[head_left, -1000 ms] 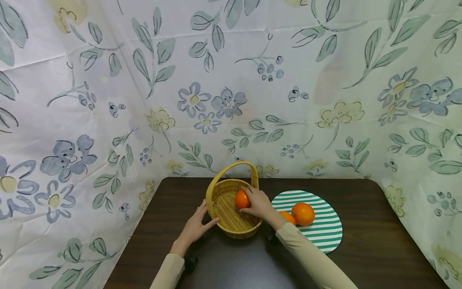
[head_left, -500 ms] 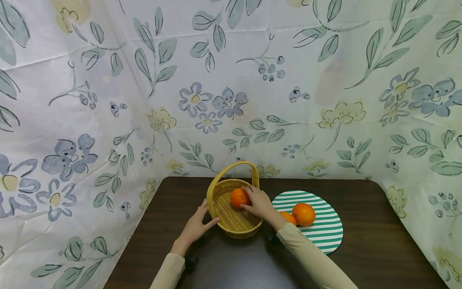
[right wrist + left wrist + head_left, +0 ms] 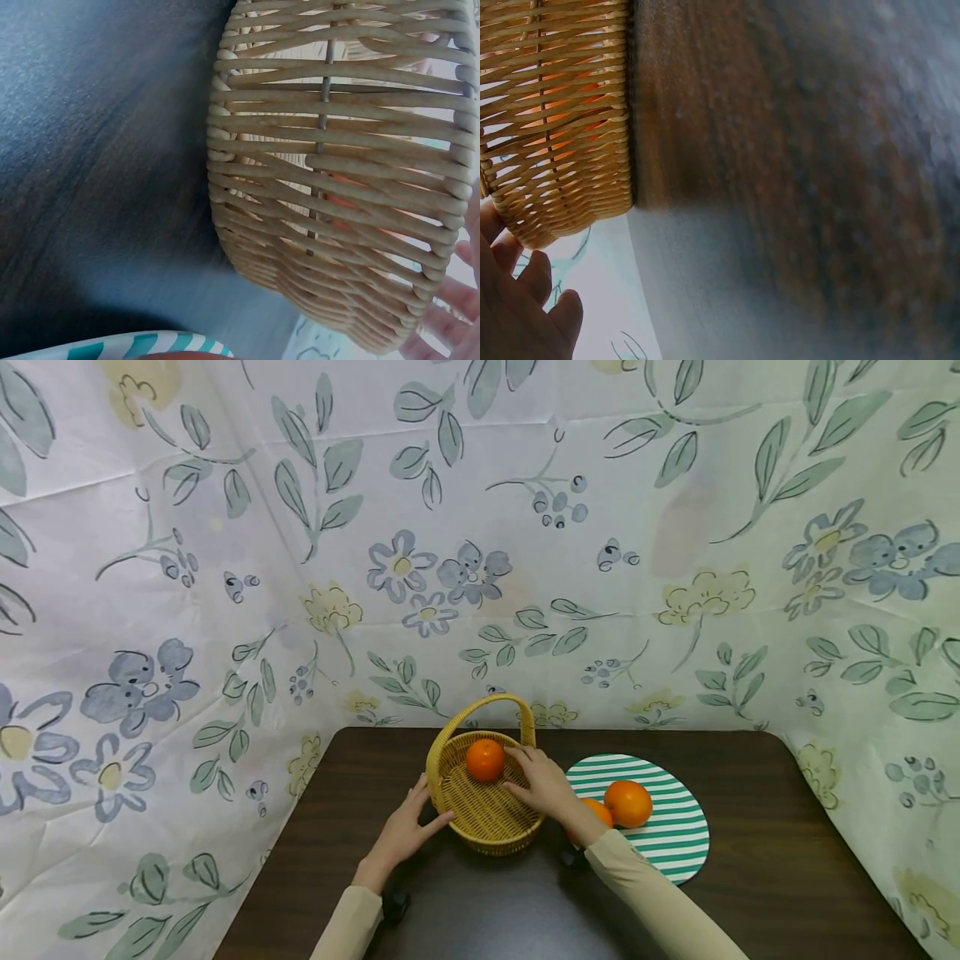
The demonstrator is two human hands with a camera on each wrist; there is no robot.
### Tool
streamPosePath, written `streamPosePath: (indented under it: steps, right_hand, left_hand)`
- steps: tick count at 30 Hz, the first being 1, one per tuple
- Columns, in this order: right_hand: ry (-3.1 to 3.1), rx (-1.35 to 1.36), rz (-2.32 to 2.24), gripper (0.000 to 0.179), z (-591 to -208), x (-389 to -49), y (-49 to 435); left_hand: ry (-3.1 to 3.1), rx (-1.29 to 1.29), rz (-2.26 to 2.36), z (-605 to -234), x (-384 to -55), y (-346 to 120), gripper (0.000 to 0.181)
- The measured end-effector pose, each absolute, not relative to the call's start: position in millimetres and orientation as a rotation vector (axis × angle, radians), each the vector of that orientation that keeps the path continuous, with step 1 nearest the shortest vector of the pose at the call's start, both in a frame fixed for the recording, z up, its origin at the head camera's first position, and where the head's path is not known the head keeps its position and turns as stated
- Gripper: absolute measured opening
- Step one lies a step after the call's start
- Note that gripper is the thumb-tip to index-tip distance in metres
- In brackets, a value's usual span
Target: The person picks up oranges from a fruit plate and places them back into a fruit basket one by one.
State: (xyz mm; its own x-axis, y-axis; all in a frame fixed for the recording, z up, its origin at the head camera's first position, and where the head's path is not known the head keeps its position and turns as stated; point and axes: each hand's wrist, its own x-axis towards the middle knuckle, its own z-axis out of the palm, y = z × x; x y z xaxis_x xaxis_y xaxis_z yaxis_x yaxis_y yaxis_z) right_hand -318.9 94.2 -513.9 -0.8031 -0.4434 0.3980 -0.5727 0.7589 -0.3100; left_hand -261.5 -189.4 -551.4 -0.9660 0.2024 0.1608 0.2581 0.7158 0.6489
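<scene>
An orange point(image 3: 485, 760) lies inside the yellow wicker basket point(image 3: 491, 842), toward its back wall. My right hand point(image 3: 546, 785) reaches over the basket's right rim, its fingers spread and slightly bent, apart from the orange. On the opposite side, my left hand point(image 3: 405, 828) rests against the basket's outer wall with fingers extended and thumb near the front rim. Through the weave in the left wrist view, patches of the orange point(image 3: 585, 101) show. The right wrist view has fingers of the right hand point(image 3: 450, 315) beside the rim.
Right of the basket, a green-and-white striped plate point(image 3: 678, 853) bears two oranges, one in full sight point(image 3: 628, 803) and the other orange point(image 3: 597, 812) partly behind the right forearm. The basket's tall handle point(image 3: 480, 703) arches over its opening. A floral cloth point(image 3: 525, 568) hangs behind the dark table point(image 3: 780, 860).
The right hand has let go of the orange, which has moved left and back inside the basket. Its fingers have opened and drawn back toward the right rim. The left hand stays put.
</scene>
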Motion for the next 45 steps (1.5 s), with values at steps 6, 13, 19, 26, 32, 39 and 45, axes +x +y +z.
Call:
streamPosePath:
  steps: [6,13,19,26,32,39,45]
  right_hand:
    - [-2.641,0.784,0.639,0.06,-512.7,-315.2,98.9]
    - [-2.642,0.782,0.7,0.059,-512.0,-311.8,105.0]
    - [-2.629,0.758,0.717,0.057,-511.1,-308.6,109.5]
    - [-2.614,0.737,0.715,0.057,-510.4,-306.4,114.0]
    - [-2.605,0.724,0.748,0.058,-510.6,-305.1,118.2]
    - [-2.587,0.718,0.782,0.053,-509.3,-302.5,121.7]
    - [-2.582,0.704,0.777,0.052,-508.0,-299.8,126.7]
  left_hand:
    - [-2.839,-0.37,-1.089,-551.8,-261.6,-189.8,0.07]
    - [-2.838,-0.37,-1.096,-551.1,-261.2,-189.4,0.075]
    - [-2.828,-0.382,-1.093,-552.1,-261.5,-189.4,0.077]
    - [-2.83,-0.374,-1.102,-552.0,-261.5,-189.1,0.077]
    - [-2.831,-0.37,-1.091,-552.5,-261.8,-189.0,0.078]
    - [-2.824,-0.371,-1.091,-552.2,-261.8,-188.9,0.077]
    - [-2.825,-0.369,-1.1,-551.8,-262.1,-188.6,0.077]
